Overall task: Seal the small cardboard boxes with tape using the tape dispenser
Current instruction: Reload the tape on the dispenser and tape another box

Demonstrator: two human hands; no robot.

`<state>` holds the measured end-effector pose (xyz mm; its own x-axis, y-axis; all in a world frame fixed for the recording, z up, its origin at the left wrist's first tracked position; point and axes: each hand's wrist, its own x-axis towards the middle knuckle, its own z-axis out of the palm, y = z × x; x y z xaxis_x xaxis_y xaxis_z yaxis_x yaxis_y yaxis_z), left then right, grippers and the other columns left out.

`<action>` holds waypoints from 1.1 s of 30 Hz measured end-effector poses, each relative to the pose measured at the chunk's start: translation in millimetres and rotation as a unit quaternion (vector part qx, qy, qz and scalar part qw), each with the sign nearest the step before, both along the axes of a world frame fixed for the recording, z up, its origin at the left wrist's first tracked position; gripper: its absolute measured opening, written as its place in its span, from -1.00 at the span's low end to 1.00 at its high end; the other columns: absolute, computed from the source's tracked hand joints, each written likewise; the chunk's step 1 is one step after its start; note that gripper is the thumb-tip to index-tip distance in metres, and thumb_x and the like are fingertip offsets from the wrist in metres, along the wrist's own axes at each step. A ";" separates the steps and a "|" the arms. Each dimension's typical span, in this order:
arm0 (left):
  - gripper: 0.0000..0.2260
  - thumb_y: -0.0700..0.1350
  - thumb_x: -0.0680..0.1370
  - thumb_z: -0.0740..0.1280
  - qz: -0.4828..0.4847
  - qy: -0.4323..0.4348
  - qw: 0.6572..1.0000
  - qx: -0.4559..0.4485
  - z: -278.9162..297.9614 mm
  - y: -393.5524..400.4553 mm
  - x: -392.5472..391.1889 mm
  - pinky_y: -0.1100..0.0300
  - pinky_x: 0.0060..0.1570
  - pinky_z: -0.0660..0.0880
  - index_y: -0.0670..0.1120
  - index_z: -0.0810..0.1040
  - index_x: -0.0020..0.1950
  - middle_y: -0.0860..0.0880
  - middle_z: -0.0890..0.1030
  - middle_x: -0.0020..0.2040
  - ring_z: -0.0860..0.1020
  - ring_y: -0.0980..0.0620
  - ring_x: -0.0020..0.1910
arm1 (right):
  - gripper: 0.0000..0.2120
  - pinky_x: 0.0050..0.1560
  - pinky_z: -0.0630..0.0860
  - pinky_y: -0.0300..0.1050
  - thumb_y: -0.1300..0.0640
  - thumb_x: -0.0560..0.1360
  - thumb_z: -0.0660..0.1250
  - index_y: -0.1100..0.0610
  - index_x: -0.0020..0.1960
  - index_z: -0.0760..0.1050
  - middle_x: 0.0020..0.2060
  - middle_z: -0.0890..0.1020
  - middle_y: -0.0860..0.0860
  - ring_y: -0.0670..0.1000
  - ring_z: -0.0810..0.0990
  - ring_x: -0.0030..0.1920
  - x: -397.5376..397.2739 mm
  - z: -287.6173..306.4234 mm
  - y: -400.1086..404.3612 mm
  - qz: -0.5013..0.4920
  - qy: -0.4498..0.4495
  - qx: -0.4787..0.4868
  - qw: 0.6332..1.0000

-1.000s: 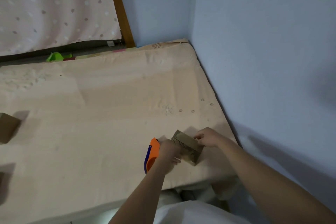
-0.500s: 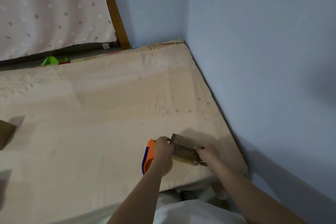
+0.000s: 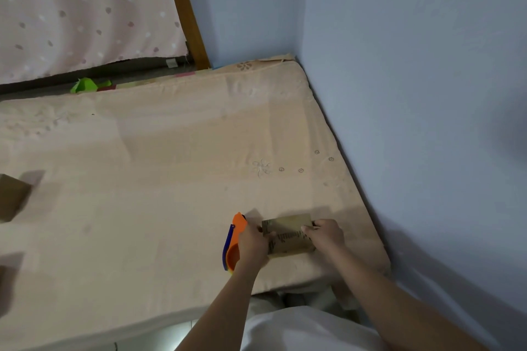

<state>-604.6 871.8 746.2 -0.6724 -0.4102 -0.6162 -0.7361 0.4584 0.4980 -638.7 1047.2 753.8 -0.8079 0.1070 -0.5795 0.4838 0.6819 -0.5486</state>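
A small cardboard box (image 3: 288, 234) sits on the mattress (image 3: 159, 174) close to its near edge and not far from the right edge, where the mattress meets the blue wall (image 3: 413, 94). The left hand (image 3: 252, 243) is curled around the orange and blue tape dispenser (image 3: 232, 242), which lies against the box's left side, with the hand's fingers also touching the box. The right hand (image 3: 326, 234) grips the box's right end, fingers bent over its top. The two hands are apart, one at each end of the box. A short strip of mattress lies between the box and the near edge; to the right the wall closes in. To the left and toward the far side the mattress spreads wide, up to another cardboard box (image 3: 11, 198) at the left border of the view. Beyond the far edge lies a green object (image 3: 88, 85) below a dotted pink curtain (image 3: 85, 8) beside a wooden post (image 3: 186, 11).
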 end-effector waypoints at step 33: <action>-0.80 -0.41 0.49 0.14 -0.024 0.114 0.991 -0.063 17.1 -82.0 -5.9 0.02 -0.32 0.36 -0.17 0.20 -0.01 -0.14 0.47 -0.20 0.47 -0.20 -0.22 | -0.66 -0.13 0.41 -0.17 -0.01 0.57 0.36 0.22 0.19 0.51 0.11 0.63 0.12 0.15 0.60 0.12 -4.1 12.7 -14.6 -0.009 -0.055 0.038 0.998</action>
